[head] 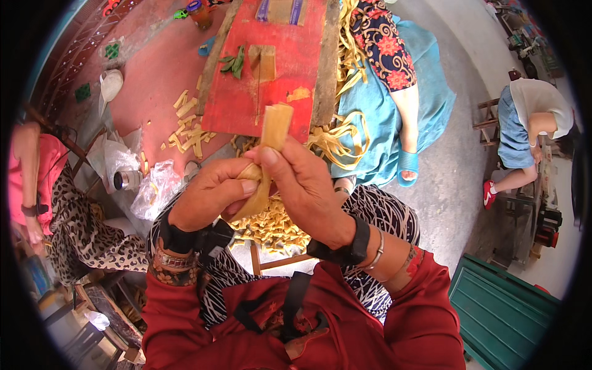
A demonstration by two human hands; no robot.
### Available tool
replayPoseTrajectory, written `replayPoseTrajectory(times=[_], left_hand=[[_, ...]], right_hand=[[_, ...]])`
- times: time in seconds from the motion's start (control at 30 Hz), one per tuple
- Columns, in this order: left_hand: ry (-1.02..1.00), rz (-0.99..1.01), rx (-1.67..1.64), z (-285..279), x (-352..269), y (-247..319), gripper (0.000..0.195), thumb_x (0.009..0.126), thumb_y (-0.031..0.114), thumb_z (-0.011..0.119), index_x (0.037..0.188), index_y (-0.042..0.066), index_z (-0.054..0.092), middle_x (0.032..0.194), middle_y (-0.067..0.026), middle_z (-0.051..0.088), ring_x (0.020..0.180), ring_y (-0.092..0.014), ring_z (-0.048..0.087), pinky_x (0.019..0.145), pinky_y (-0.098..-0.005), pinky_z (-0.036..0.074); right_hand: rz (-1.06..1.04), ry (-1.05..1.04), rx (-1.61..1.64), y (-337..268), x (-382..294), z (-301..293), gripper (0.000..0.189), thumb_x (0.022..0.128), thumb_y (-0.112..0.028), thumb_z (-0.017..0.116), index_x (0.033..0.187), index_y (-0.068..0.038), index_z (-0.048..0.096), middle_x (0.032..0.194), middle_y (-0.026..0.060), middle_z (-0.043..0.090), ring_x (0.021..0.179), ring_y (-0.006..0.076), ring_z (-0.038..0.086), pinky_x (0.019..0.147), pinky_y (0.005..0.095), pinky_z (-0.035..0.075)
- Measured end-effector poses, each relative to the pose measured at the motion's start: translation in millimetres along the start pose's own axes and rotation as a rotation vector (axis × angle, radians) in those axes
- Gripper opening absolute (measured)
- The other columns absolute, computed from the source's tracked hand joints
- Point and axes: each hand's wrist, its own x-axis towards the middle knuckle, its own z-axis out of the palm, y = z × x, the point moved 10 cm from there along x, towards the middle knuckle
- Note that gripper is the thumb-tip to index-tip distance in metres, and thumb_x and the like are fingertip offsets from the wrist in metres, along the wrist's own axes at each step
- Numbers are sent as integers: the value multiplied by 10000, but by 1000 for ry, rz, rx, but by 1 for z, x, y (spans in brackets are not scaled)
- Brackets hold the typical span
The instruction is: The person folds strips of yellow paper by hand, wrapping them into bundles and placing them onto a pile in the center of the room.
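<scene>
Both hands hold a flat, yellowish strip (pixel 276 127) in front of my chest. My left hand (pixel 210 189) grips its folded or knotted lower part between thumb and fingers. Higher up, my right hand (pixel 305 185) pinches the strip between thumb and forefinger, and its flat end sticks up past the fingertips. A loose length hangs below my left thumb. Under the hands, many short folded pieces (pixel 273 224) of the same yellow material lie in a heap near my lap. Part of the heap is hidden by my hands and wrists.
Ahead stands a red board (pixel 282 97) bearing a wooden block (pixel 262 62) and green leaves (pixel 234 61). Long yellow strips (pixel 342 138) hang at its right, by a seated person's leg (pixel 407 111). Leftward are a plastic bag (pixel 157 189), a metal cup (pixel 128 180) and another person (pixel 34 185).
</scene>
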Motion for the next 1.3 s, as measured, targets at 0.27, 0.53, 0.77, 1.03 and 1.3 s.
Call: replayPoseTrajectory(times=[0.27,0.53,0.77,1.03,1.3], left_hand=[[595,821,1069,10,-22,70,143,726,46,681,845,39,602,965,-110,577,786,-279,595,657,-341,492],[422,485,837,-8,-7,45,109,878,94,584,943,15,548,934,-107,609,800,-190,620,668,-267,473],[238,397,-53,-7,13,12,381,897,169,585,1226,12,475,1108,-61,565,979,-135,562,875,-268,444],[395,661,672,2,4,43,412,945,204,467,1284,-30,454,1262,-161,474,1170,-199,439,947,-278,366],[224,256,-131,-5,23,-9,416,981,295,396,1208,-41,489,1132,-132,581,967,-213,600,841,-294,472]], right_hand=[[158,-176,-46,42,18,-9,348,944,-287,452,815,14,569,622,61,519,583,124,468,547,287,402],[62,-411,-228,27,14,-7,340,939,-328,497,868,-2,566,679,46,514,623,130,470,571,278,399],[29,-410,-262,24,17,-11,212,940,-222,497,987,-19,535,745,83,519,667,171,494,633,278,425],[75,-373,-277,30,19,-8,236,941,-194,501,1087,-8,500,812,86,568,721,162,552,660,277,441],[61,-139,-160,31,15,-24,432,899,-167,584,1236,-5,368,864,93,637,754,117,602,661,232,463]])
